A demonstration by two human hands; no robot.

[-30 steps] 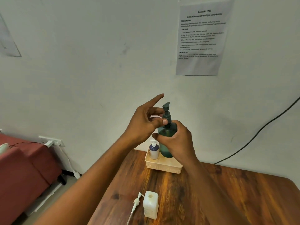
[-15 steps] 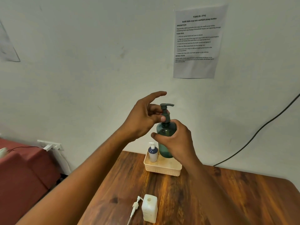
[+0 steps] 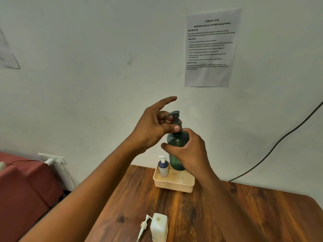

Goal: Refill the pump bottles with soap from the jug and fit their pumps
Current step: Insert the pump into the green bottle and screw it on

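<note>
A pale, off-white wall [image 3: 104, 70] fills most of the view, marked with faint smudges and scuffs. A printed sheet of paper [image 3: 210, 48] hangs on it at about one o'clock, its lower edge curling slightly away from the plaster. The corner of another sheet [image 3: 7, 51] shows at nine o'clock, cut off by the frame. A black cable [image 3: 279, 142] runs down the wall at three o'clock toward the back edge of a wooden table [image 3: 244, 215] with dark, glossy grain. At eight o'clock stands a red upholstered seat [image 3: 22, 189], and just beside it a white wall socket [image 3: 52, 158] with a plug and white cord. Light is soft and even.
</note>
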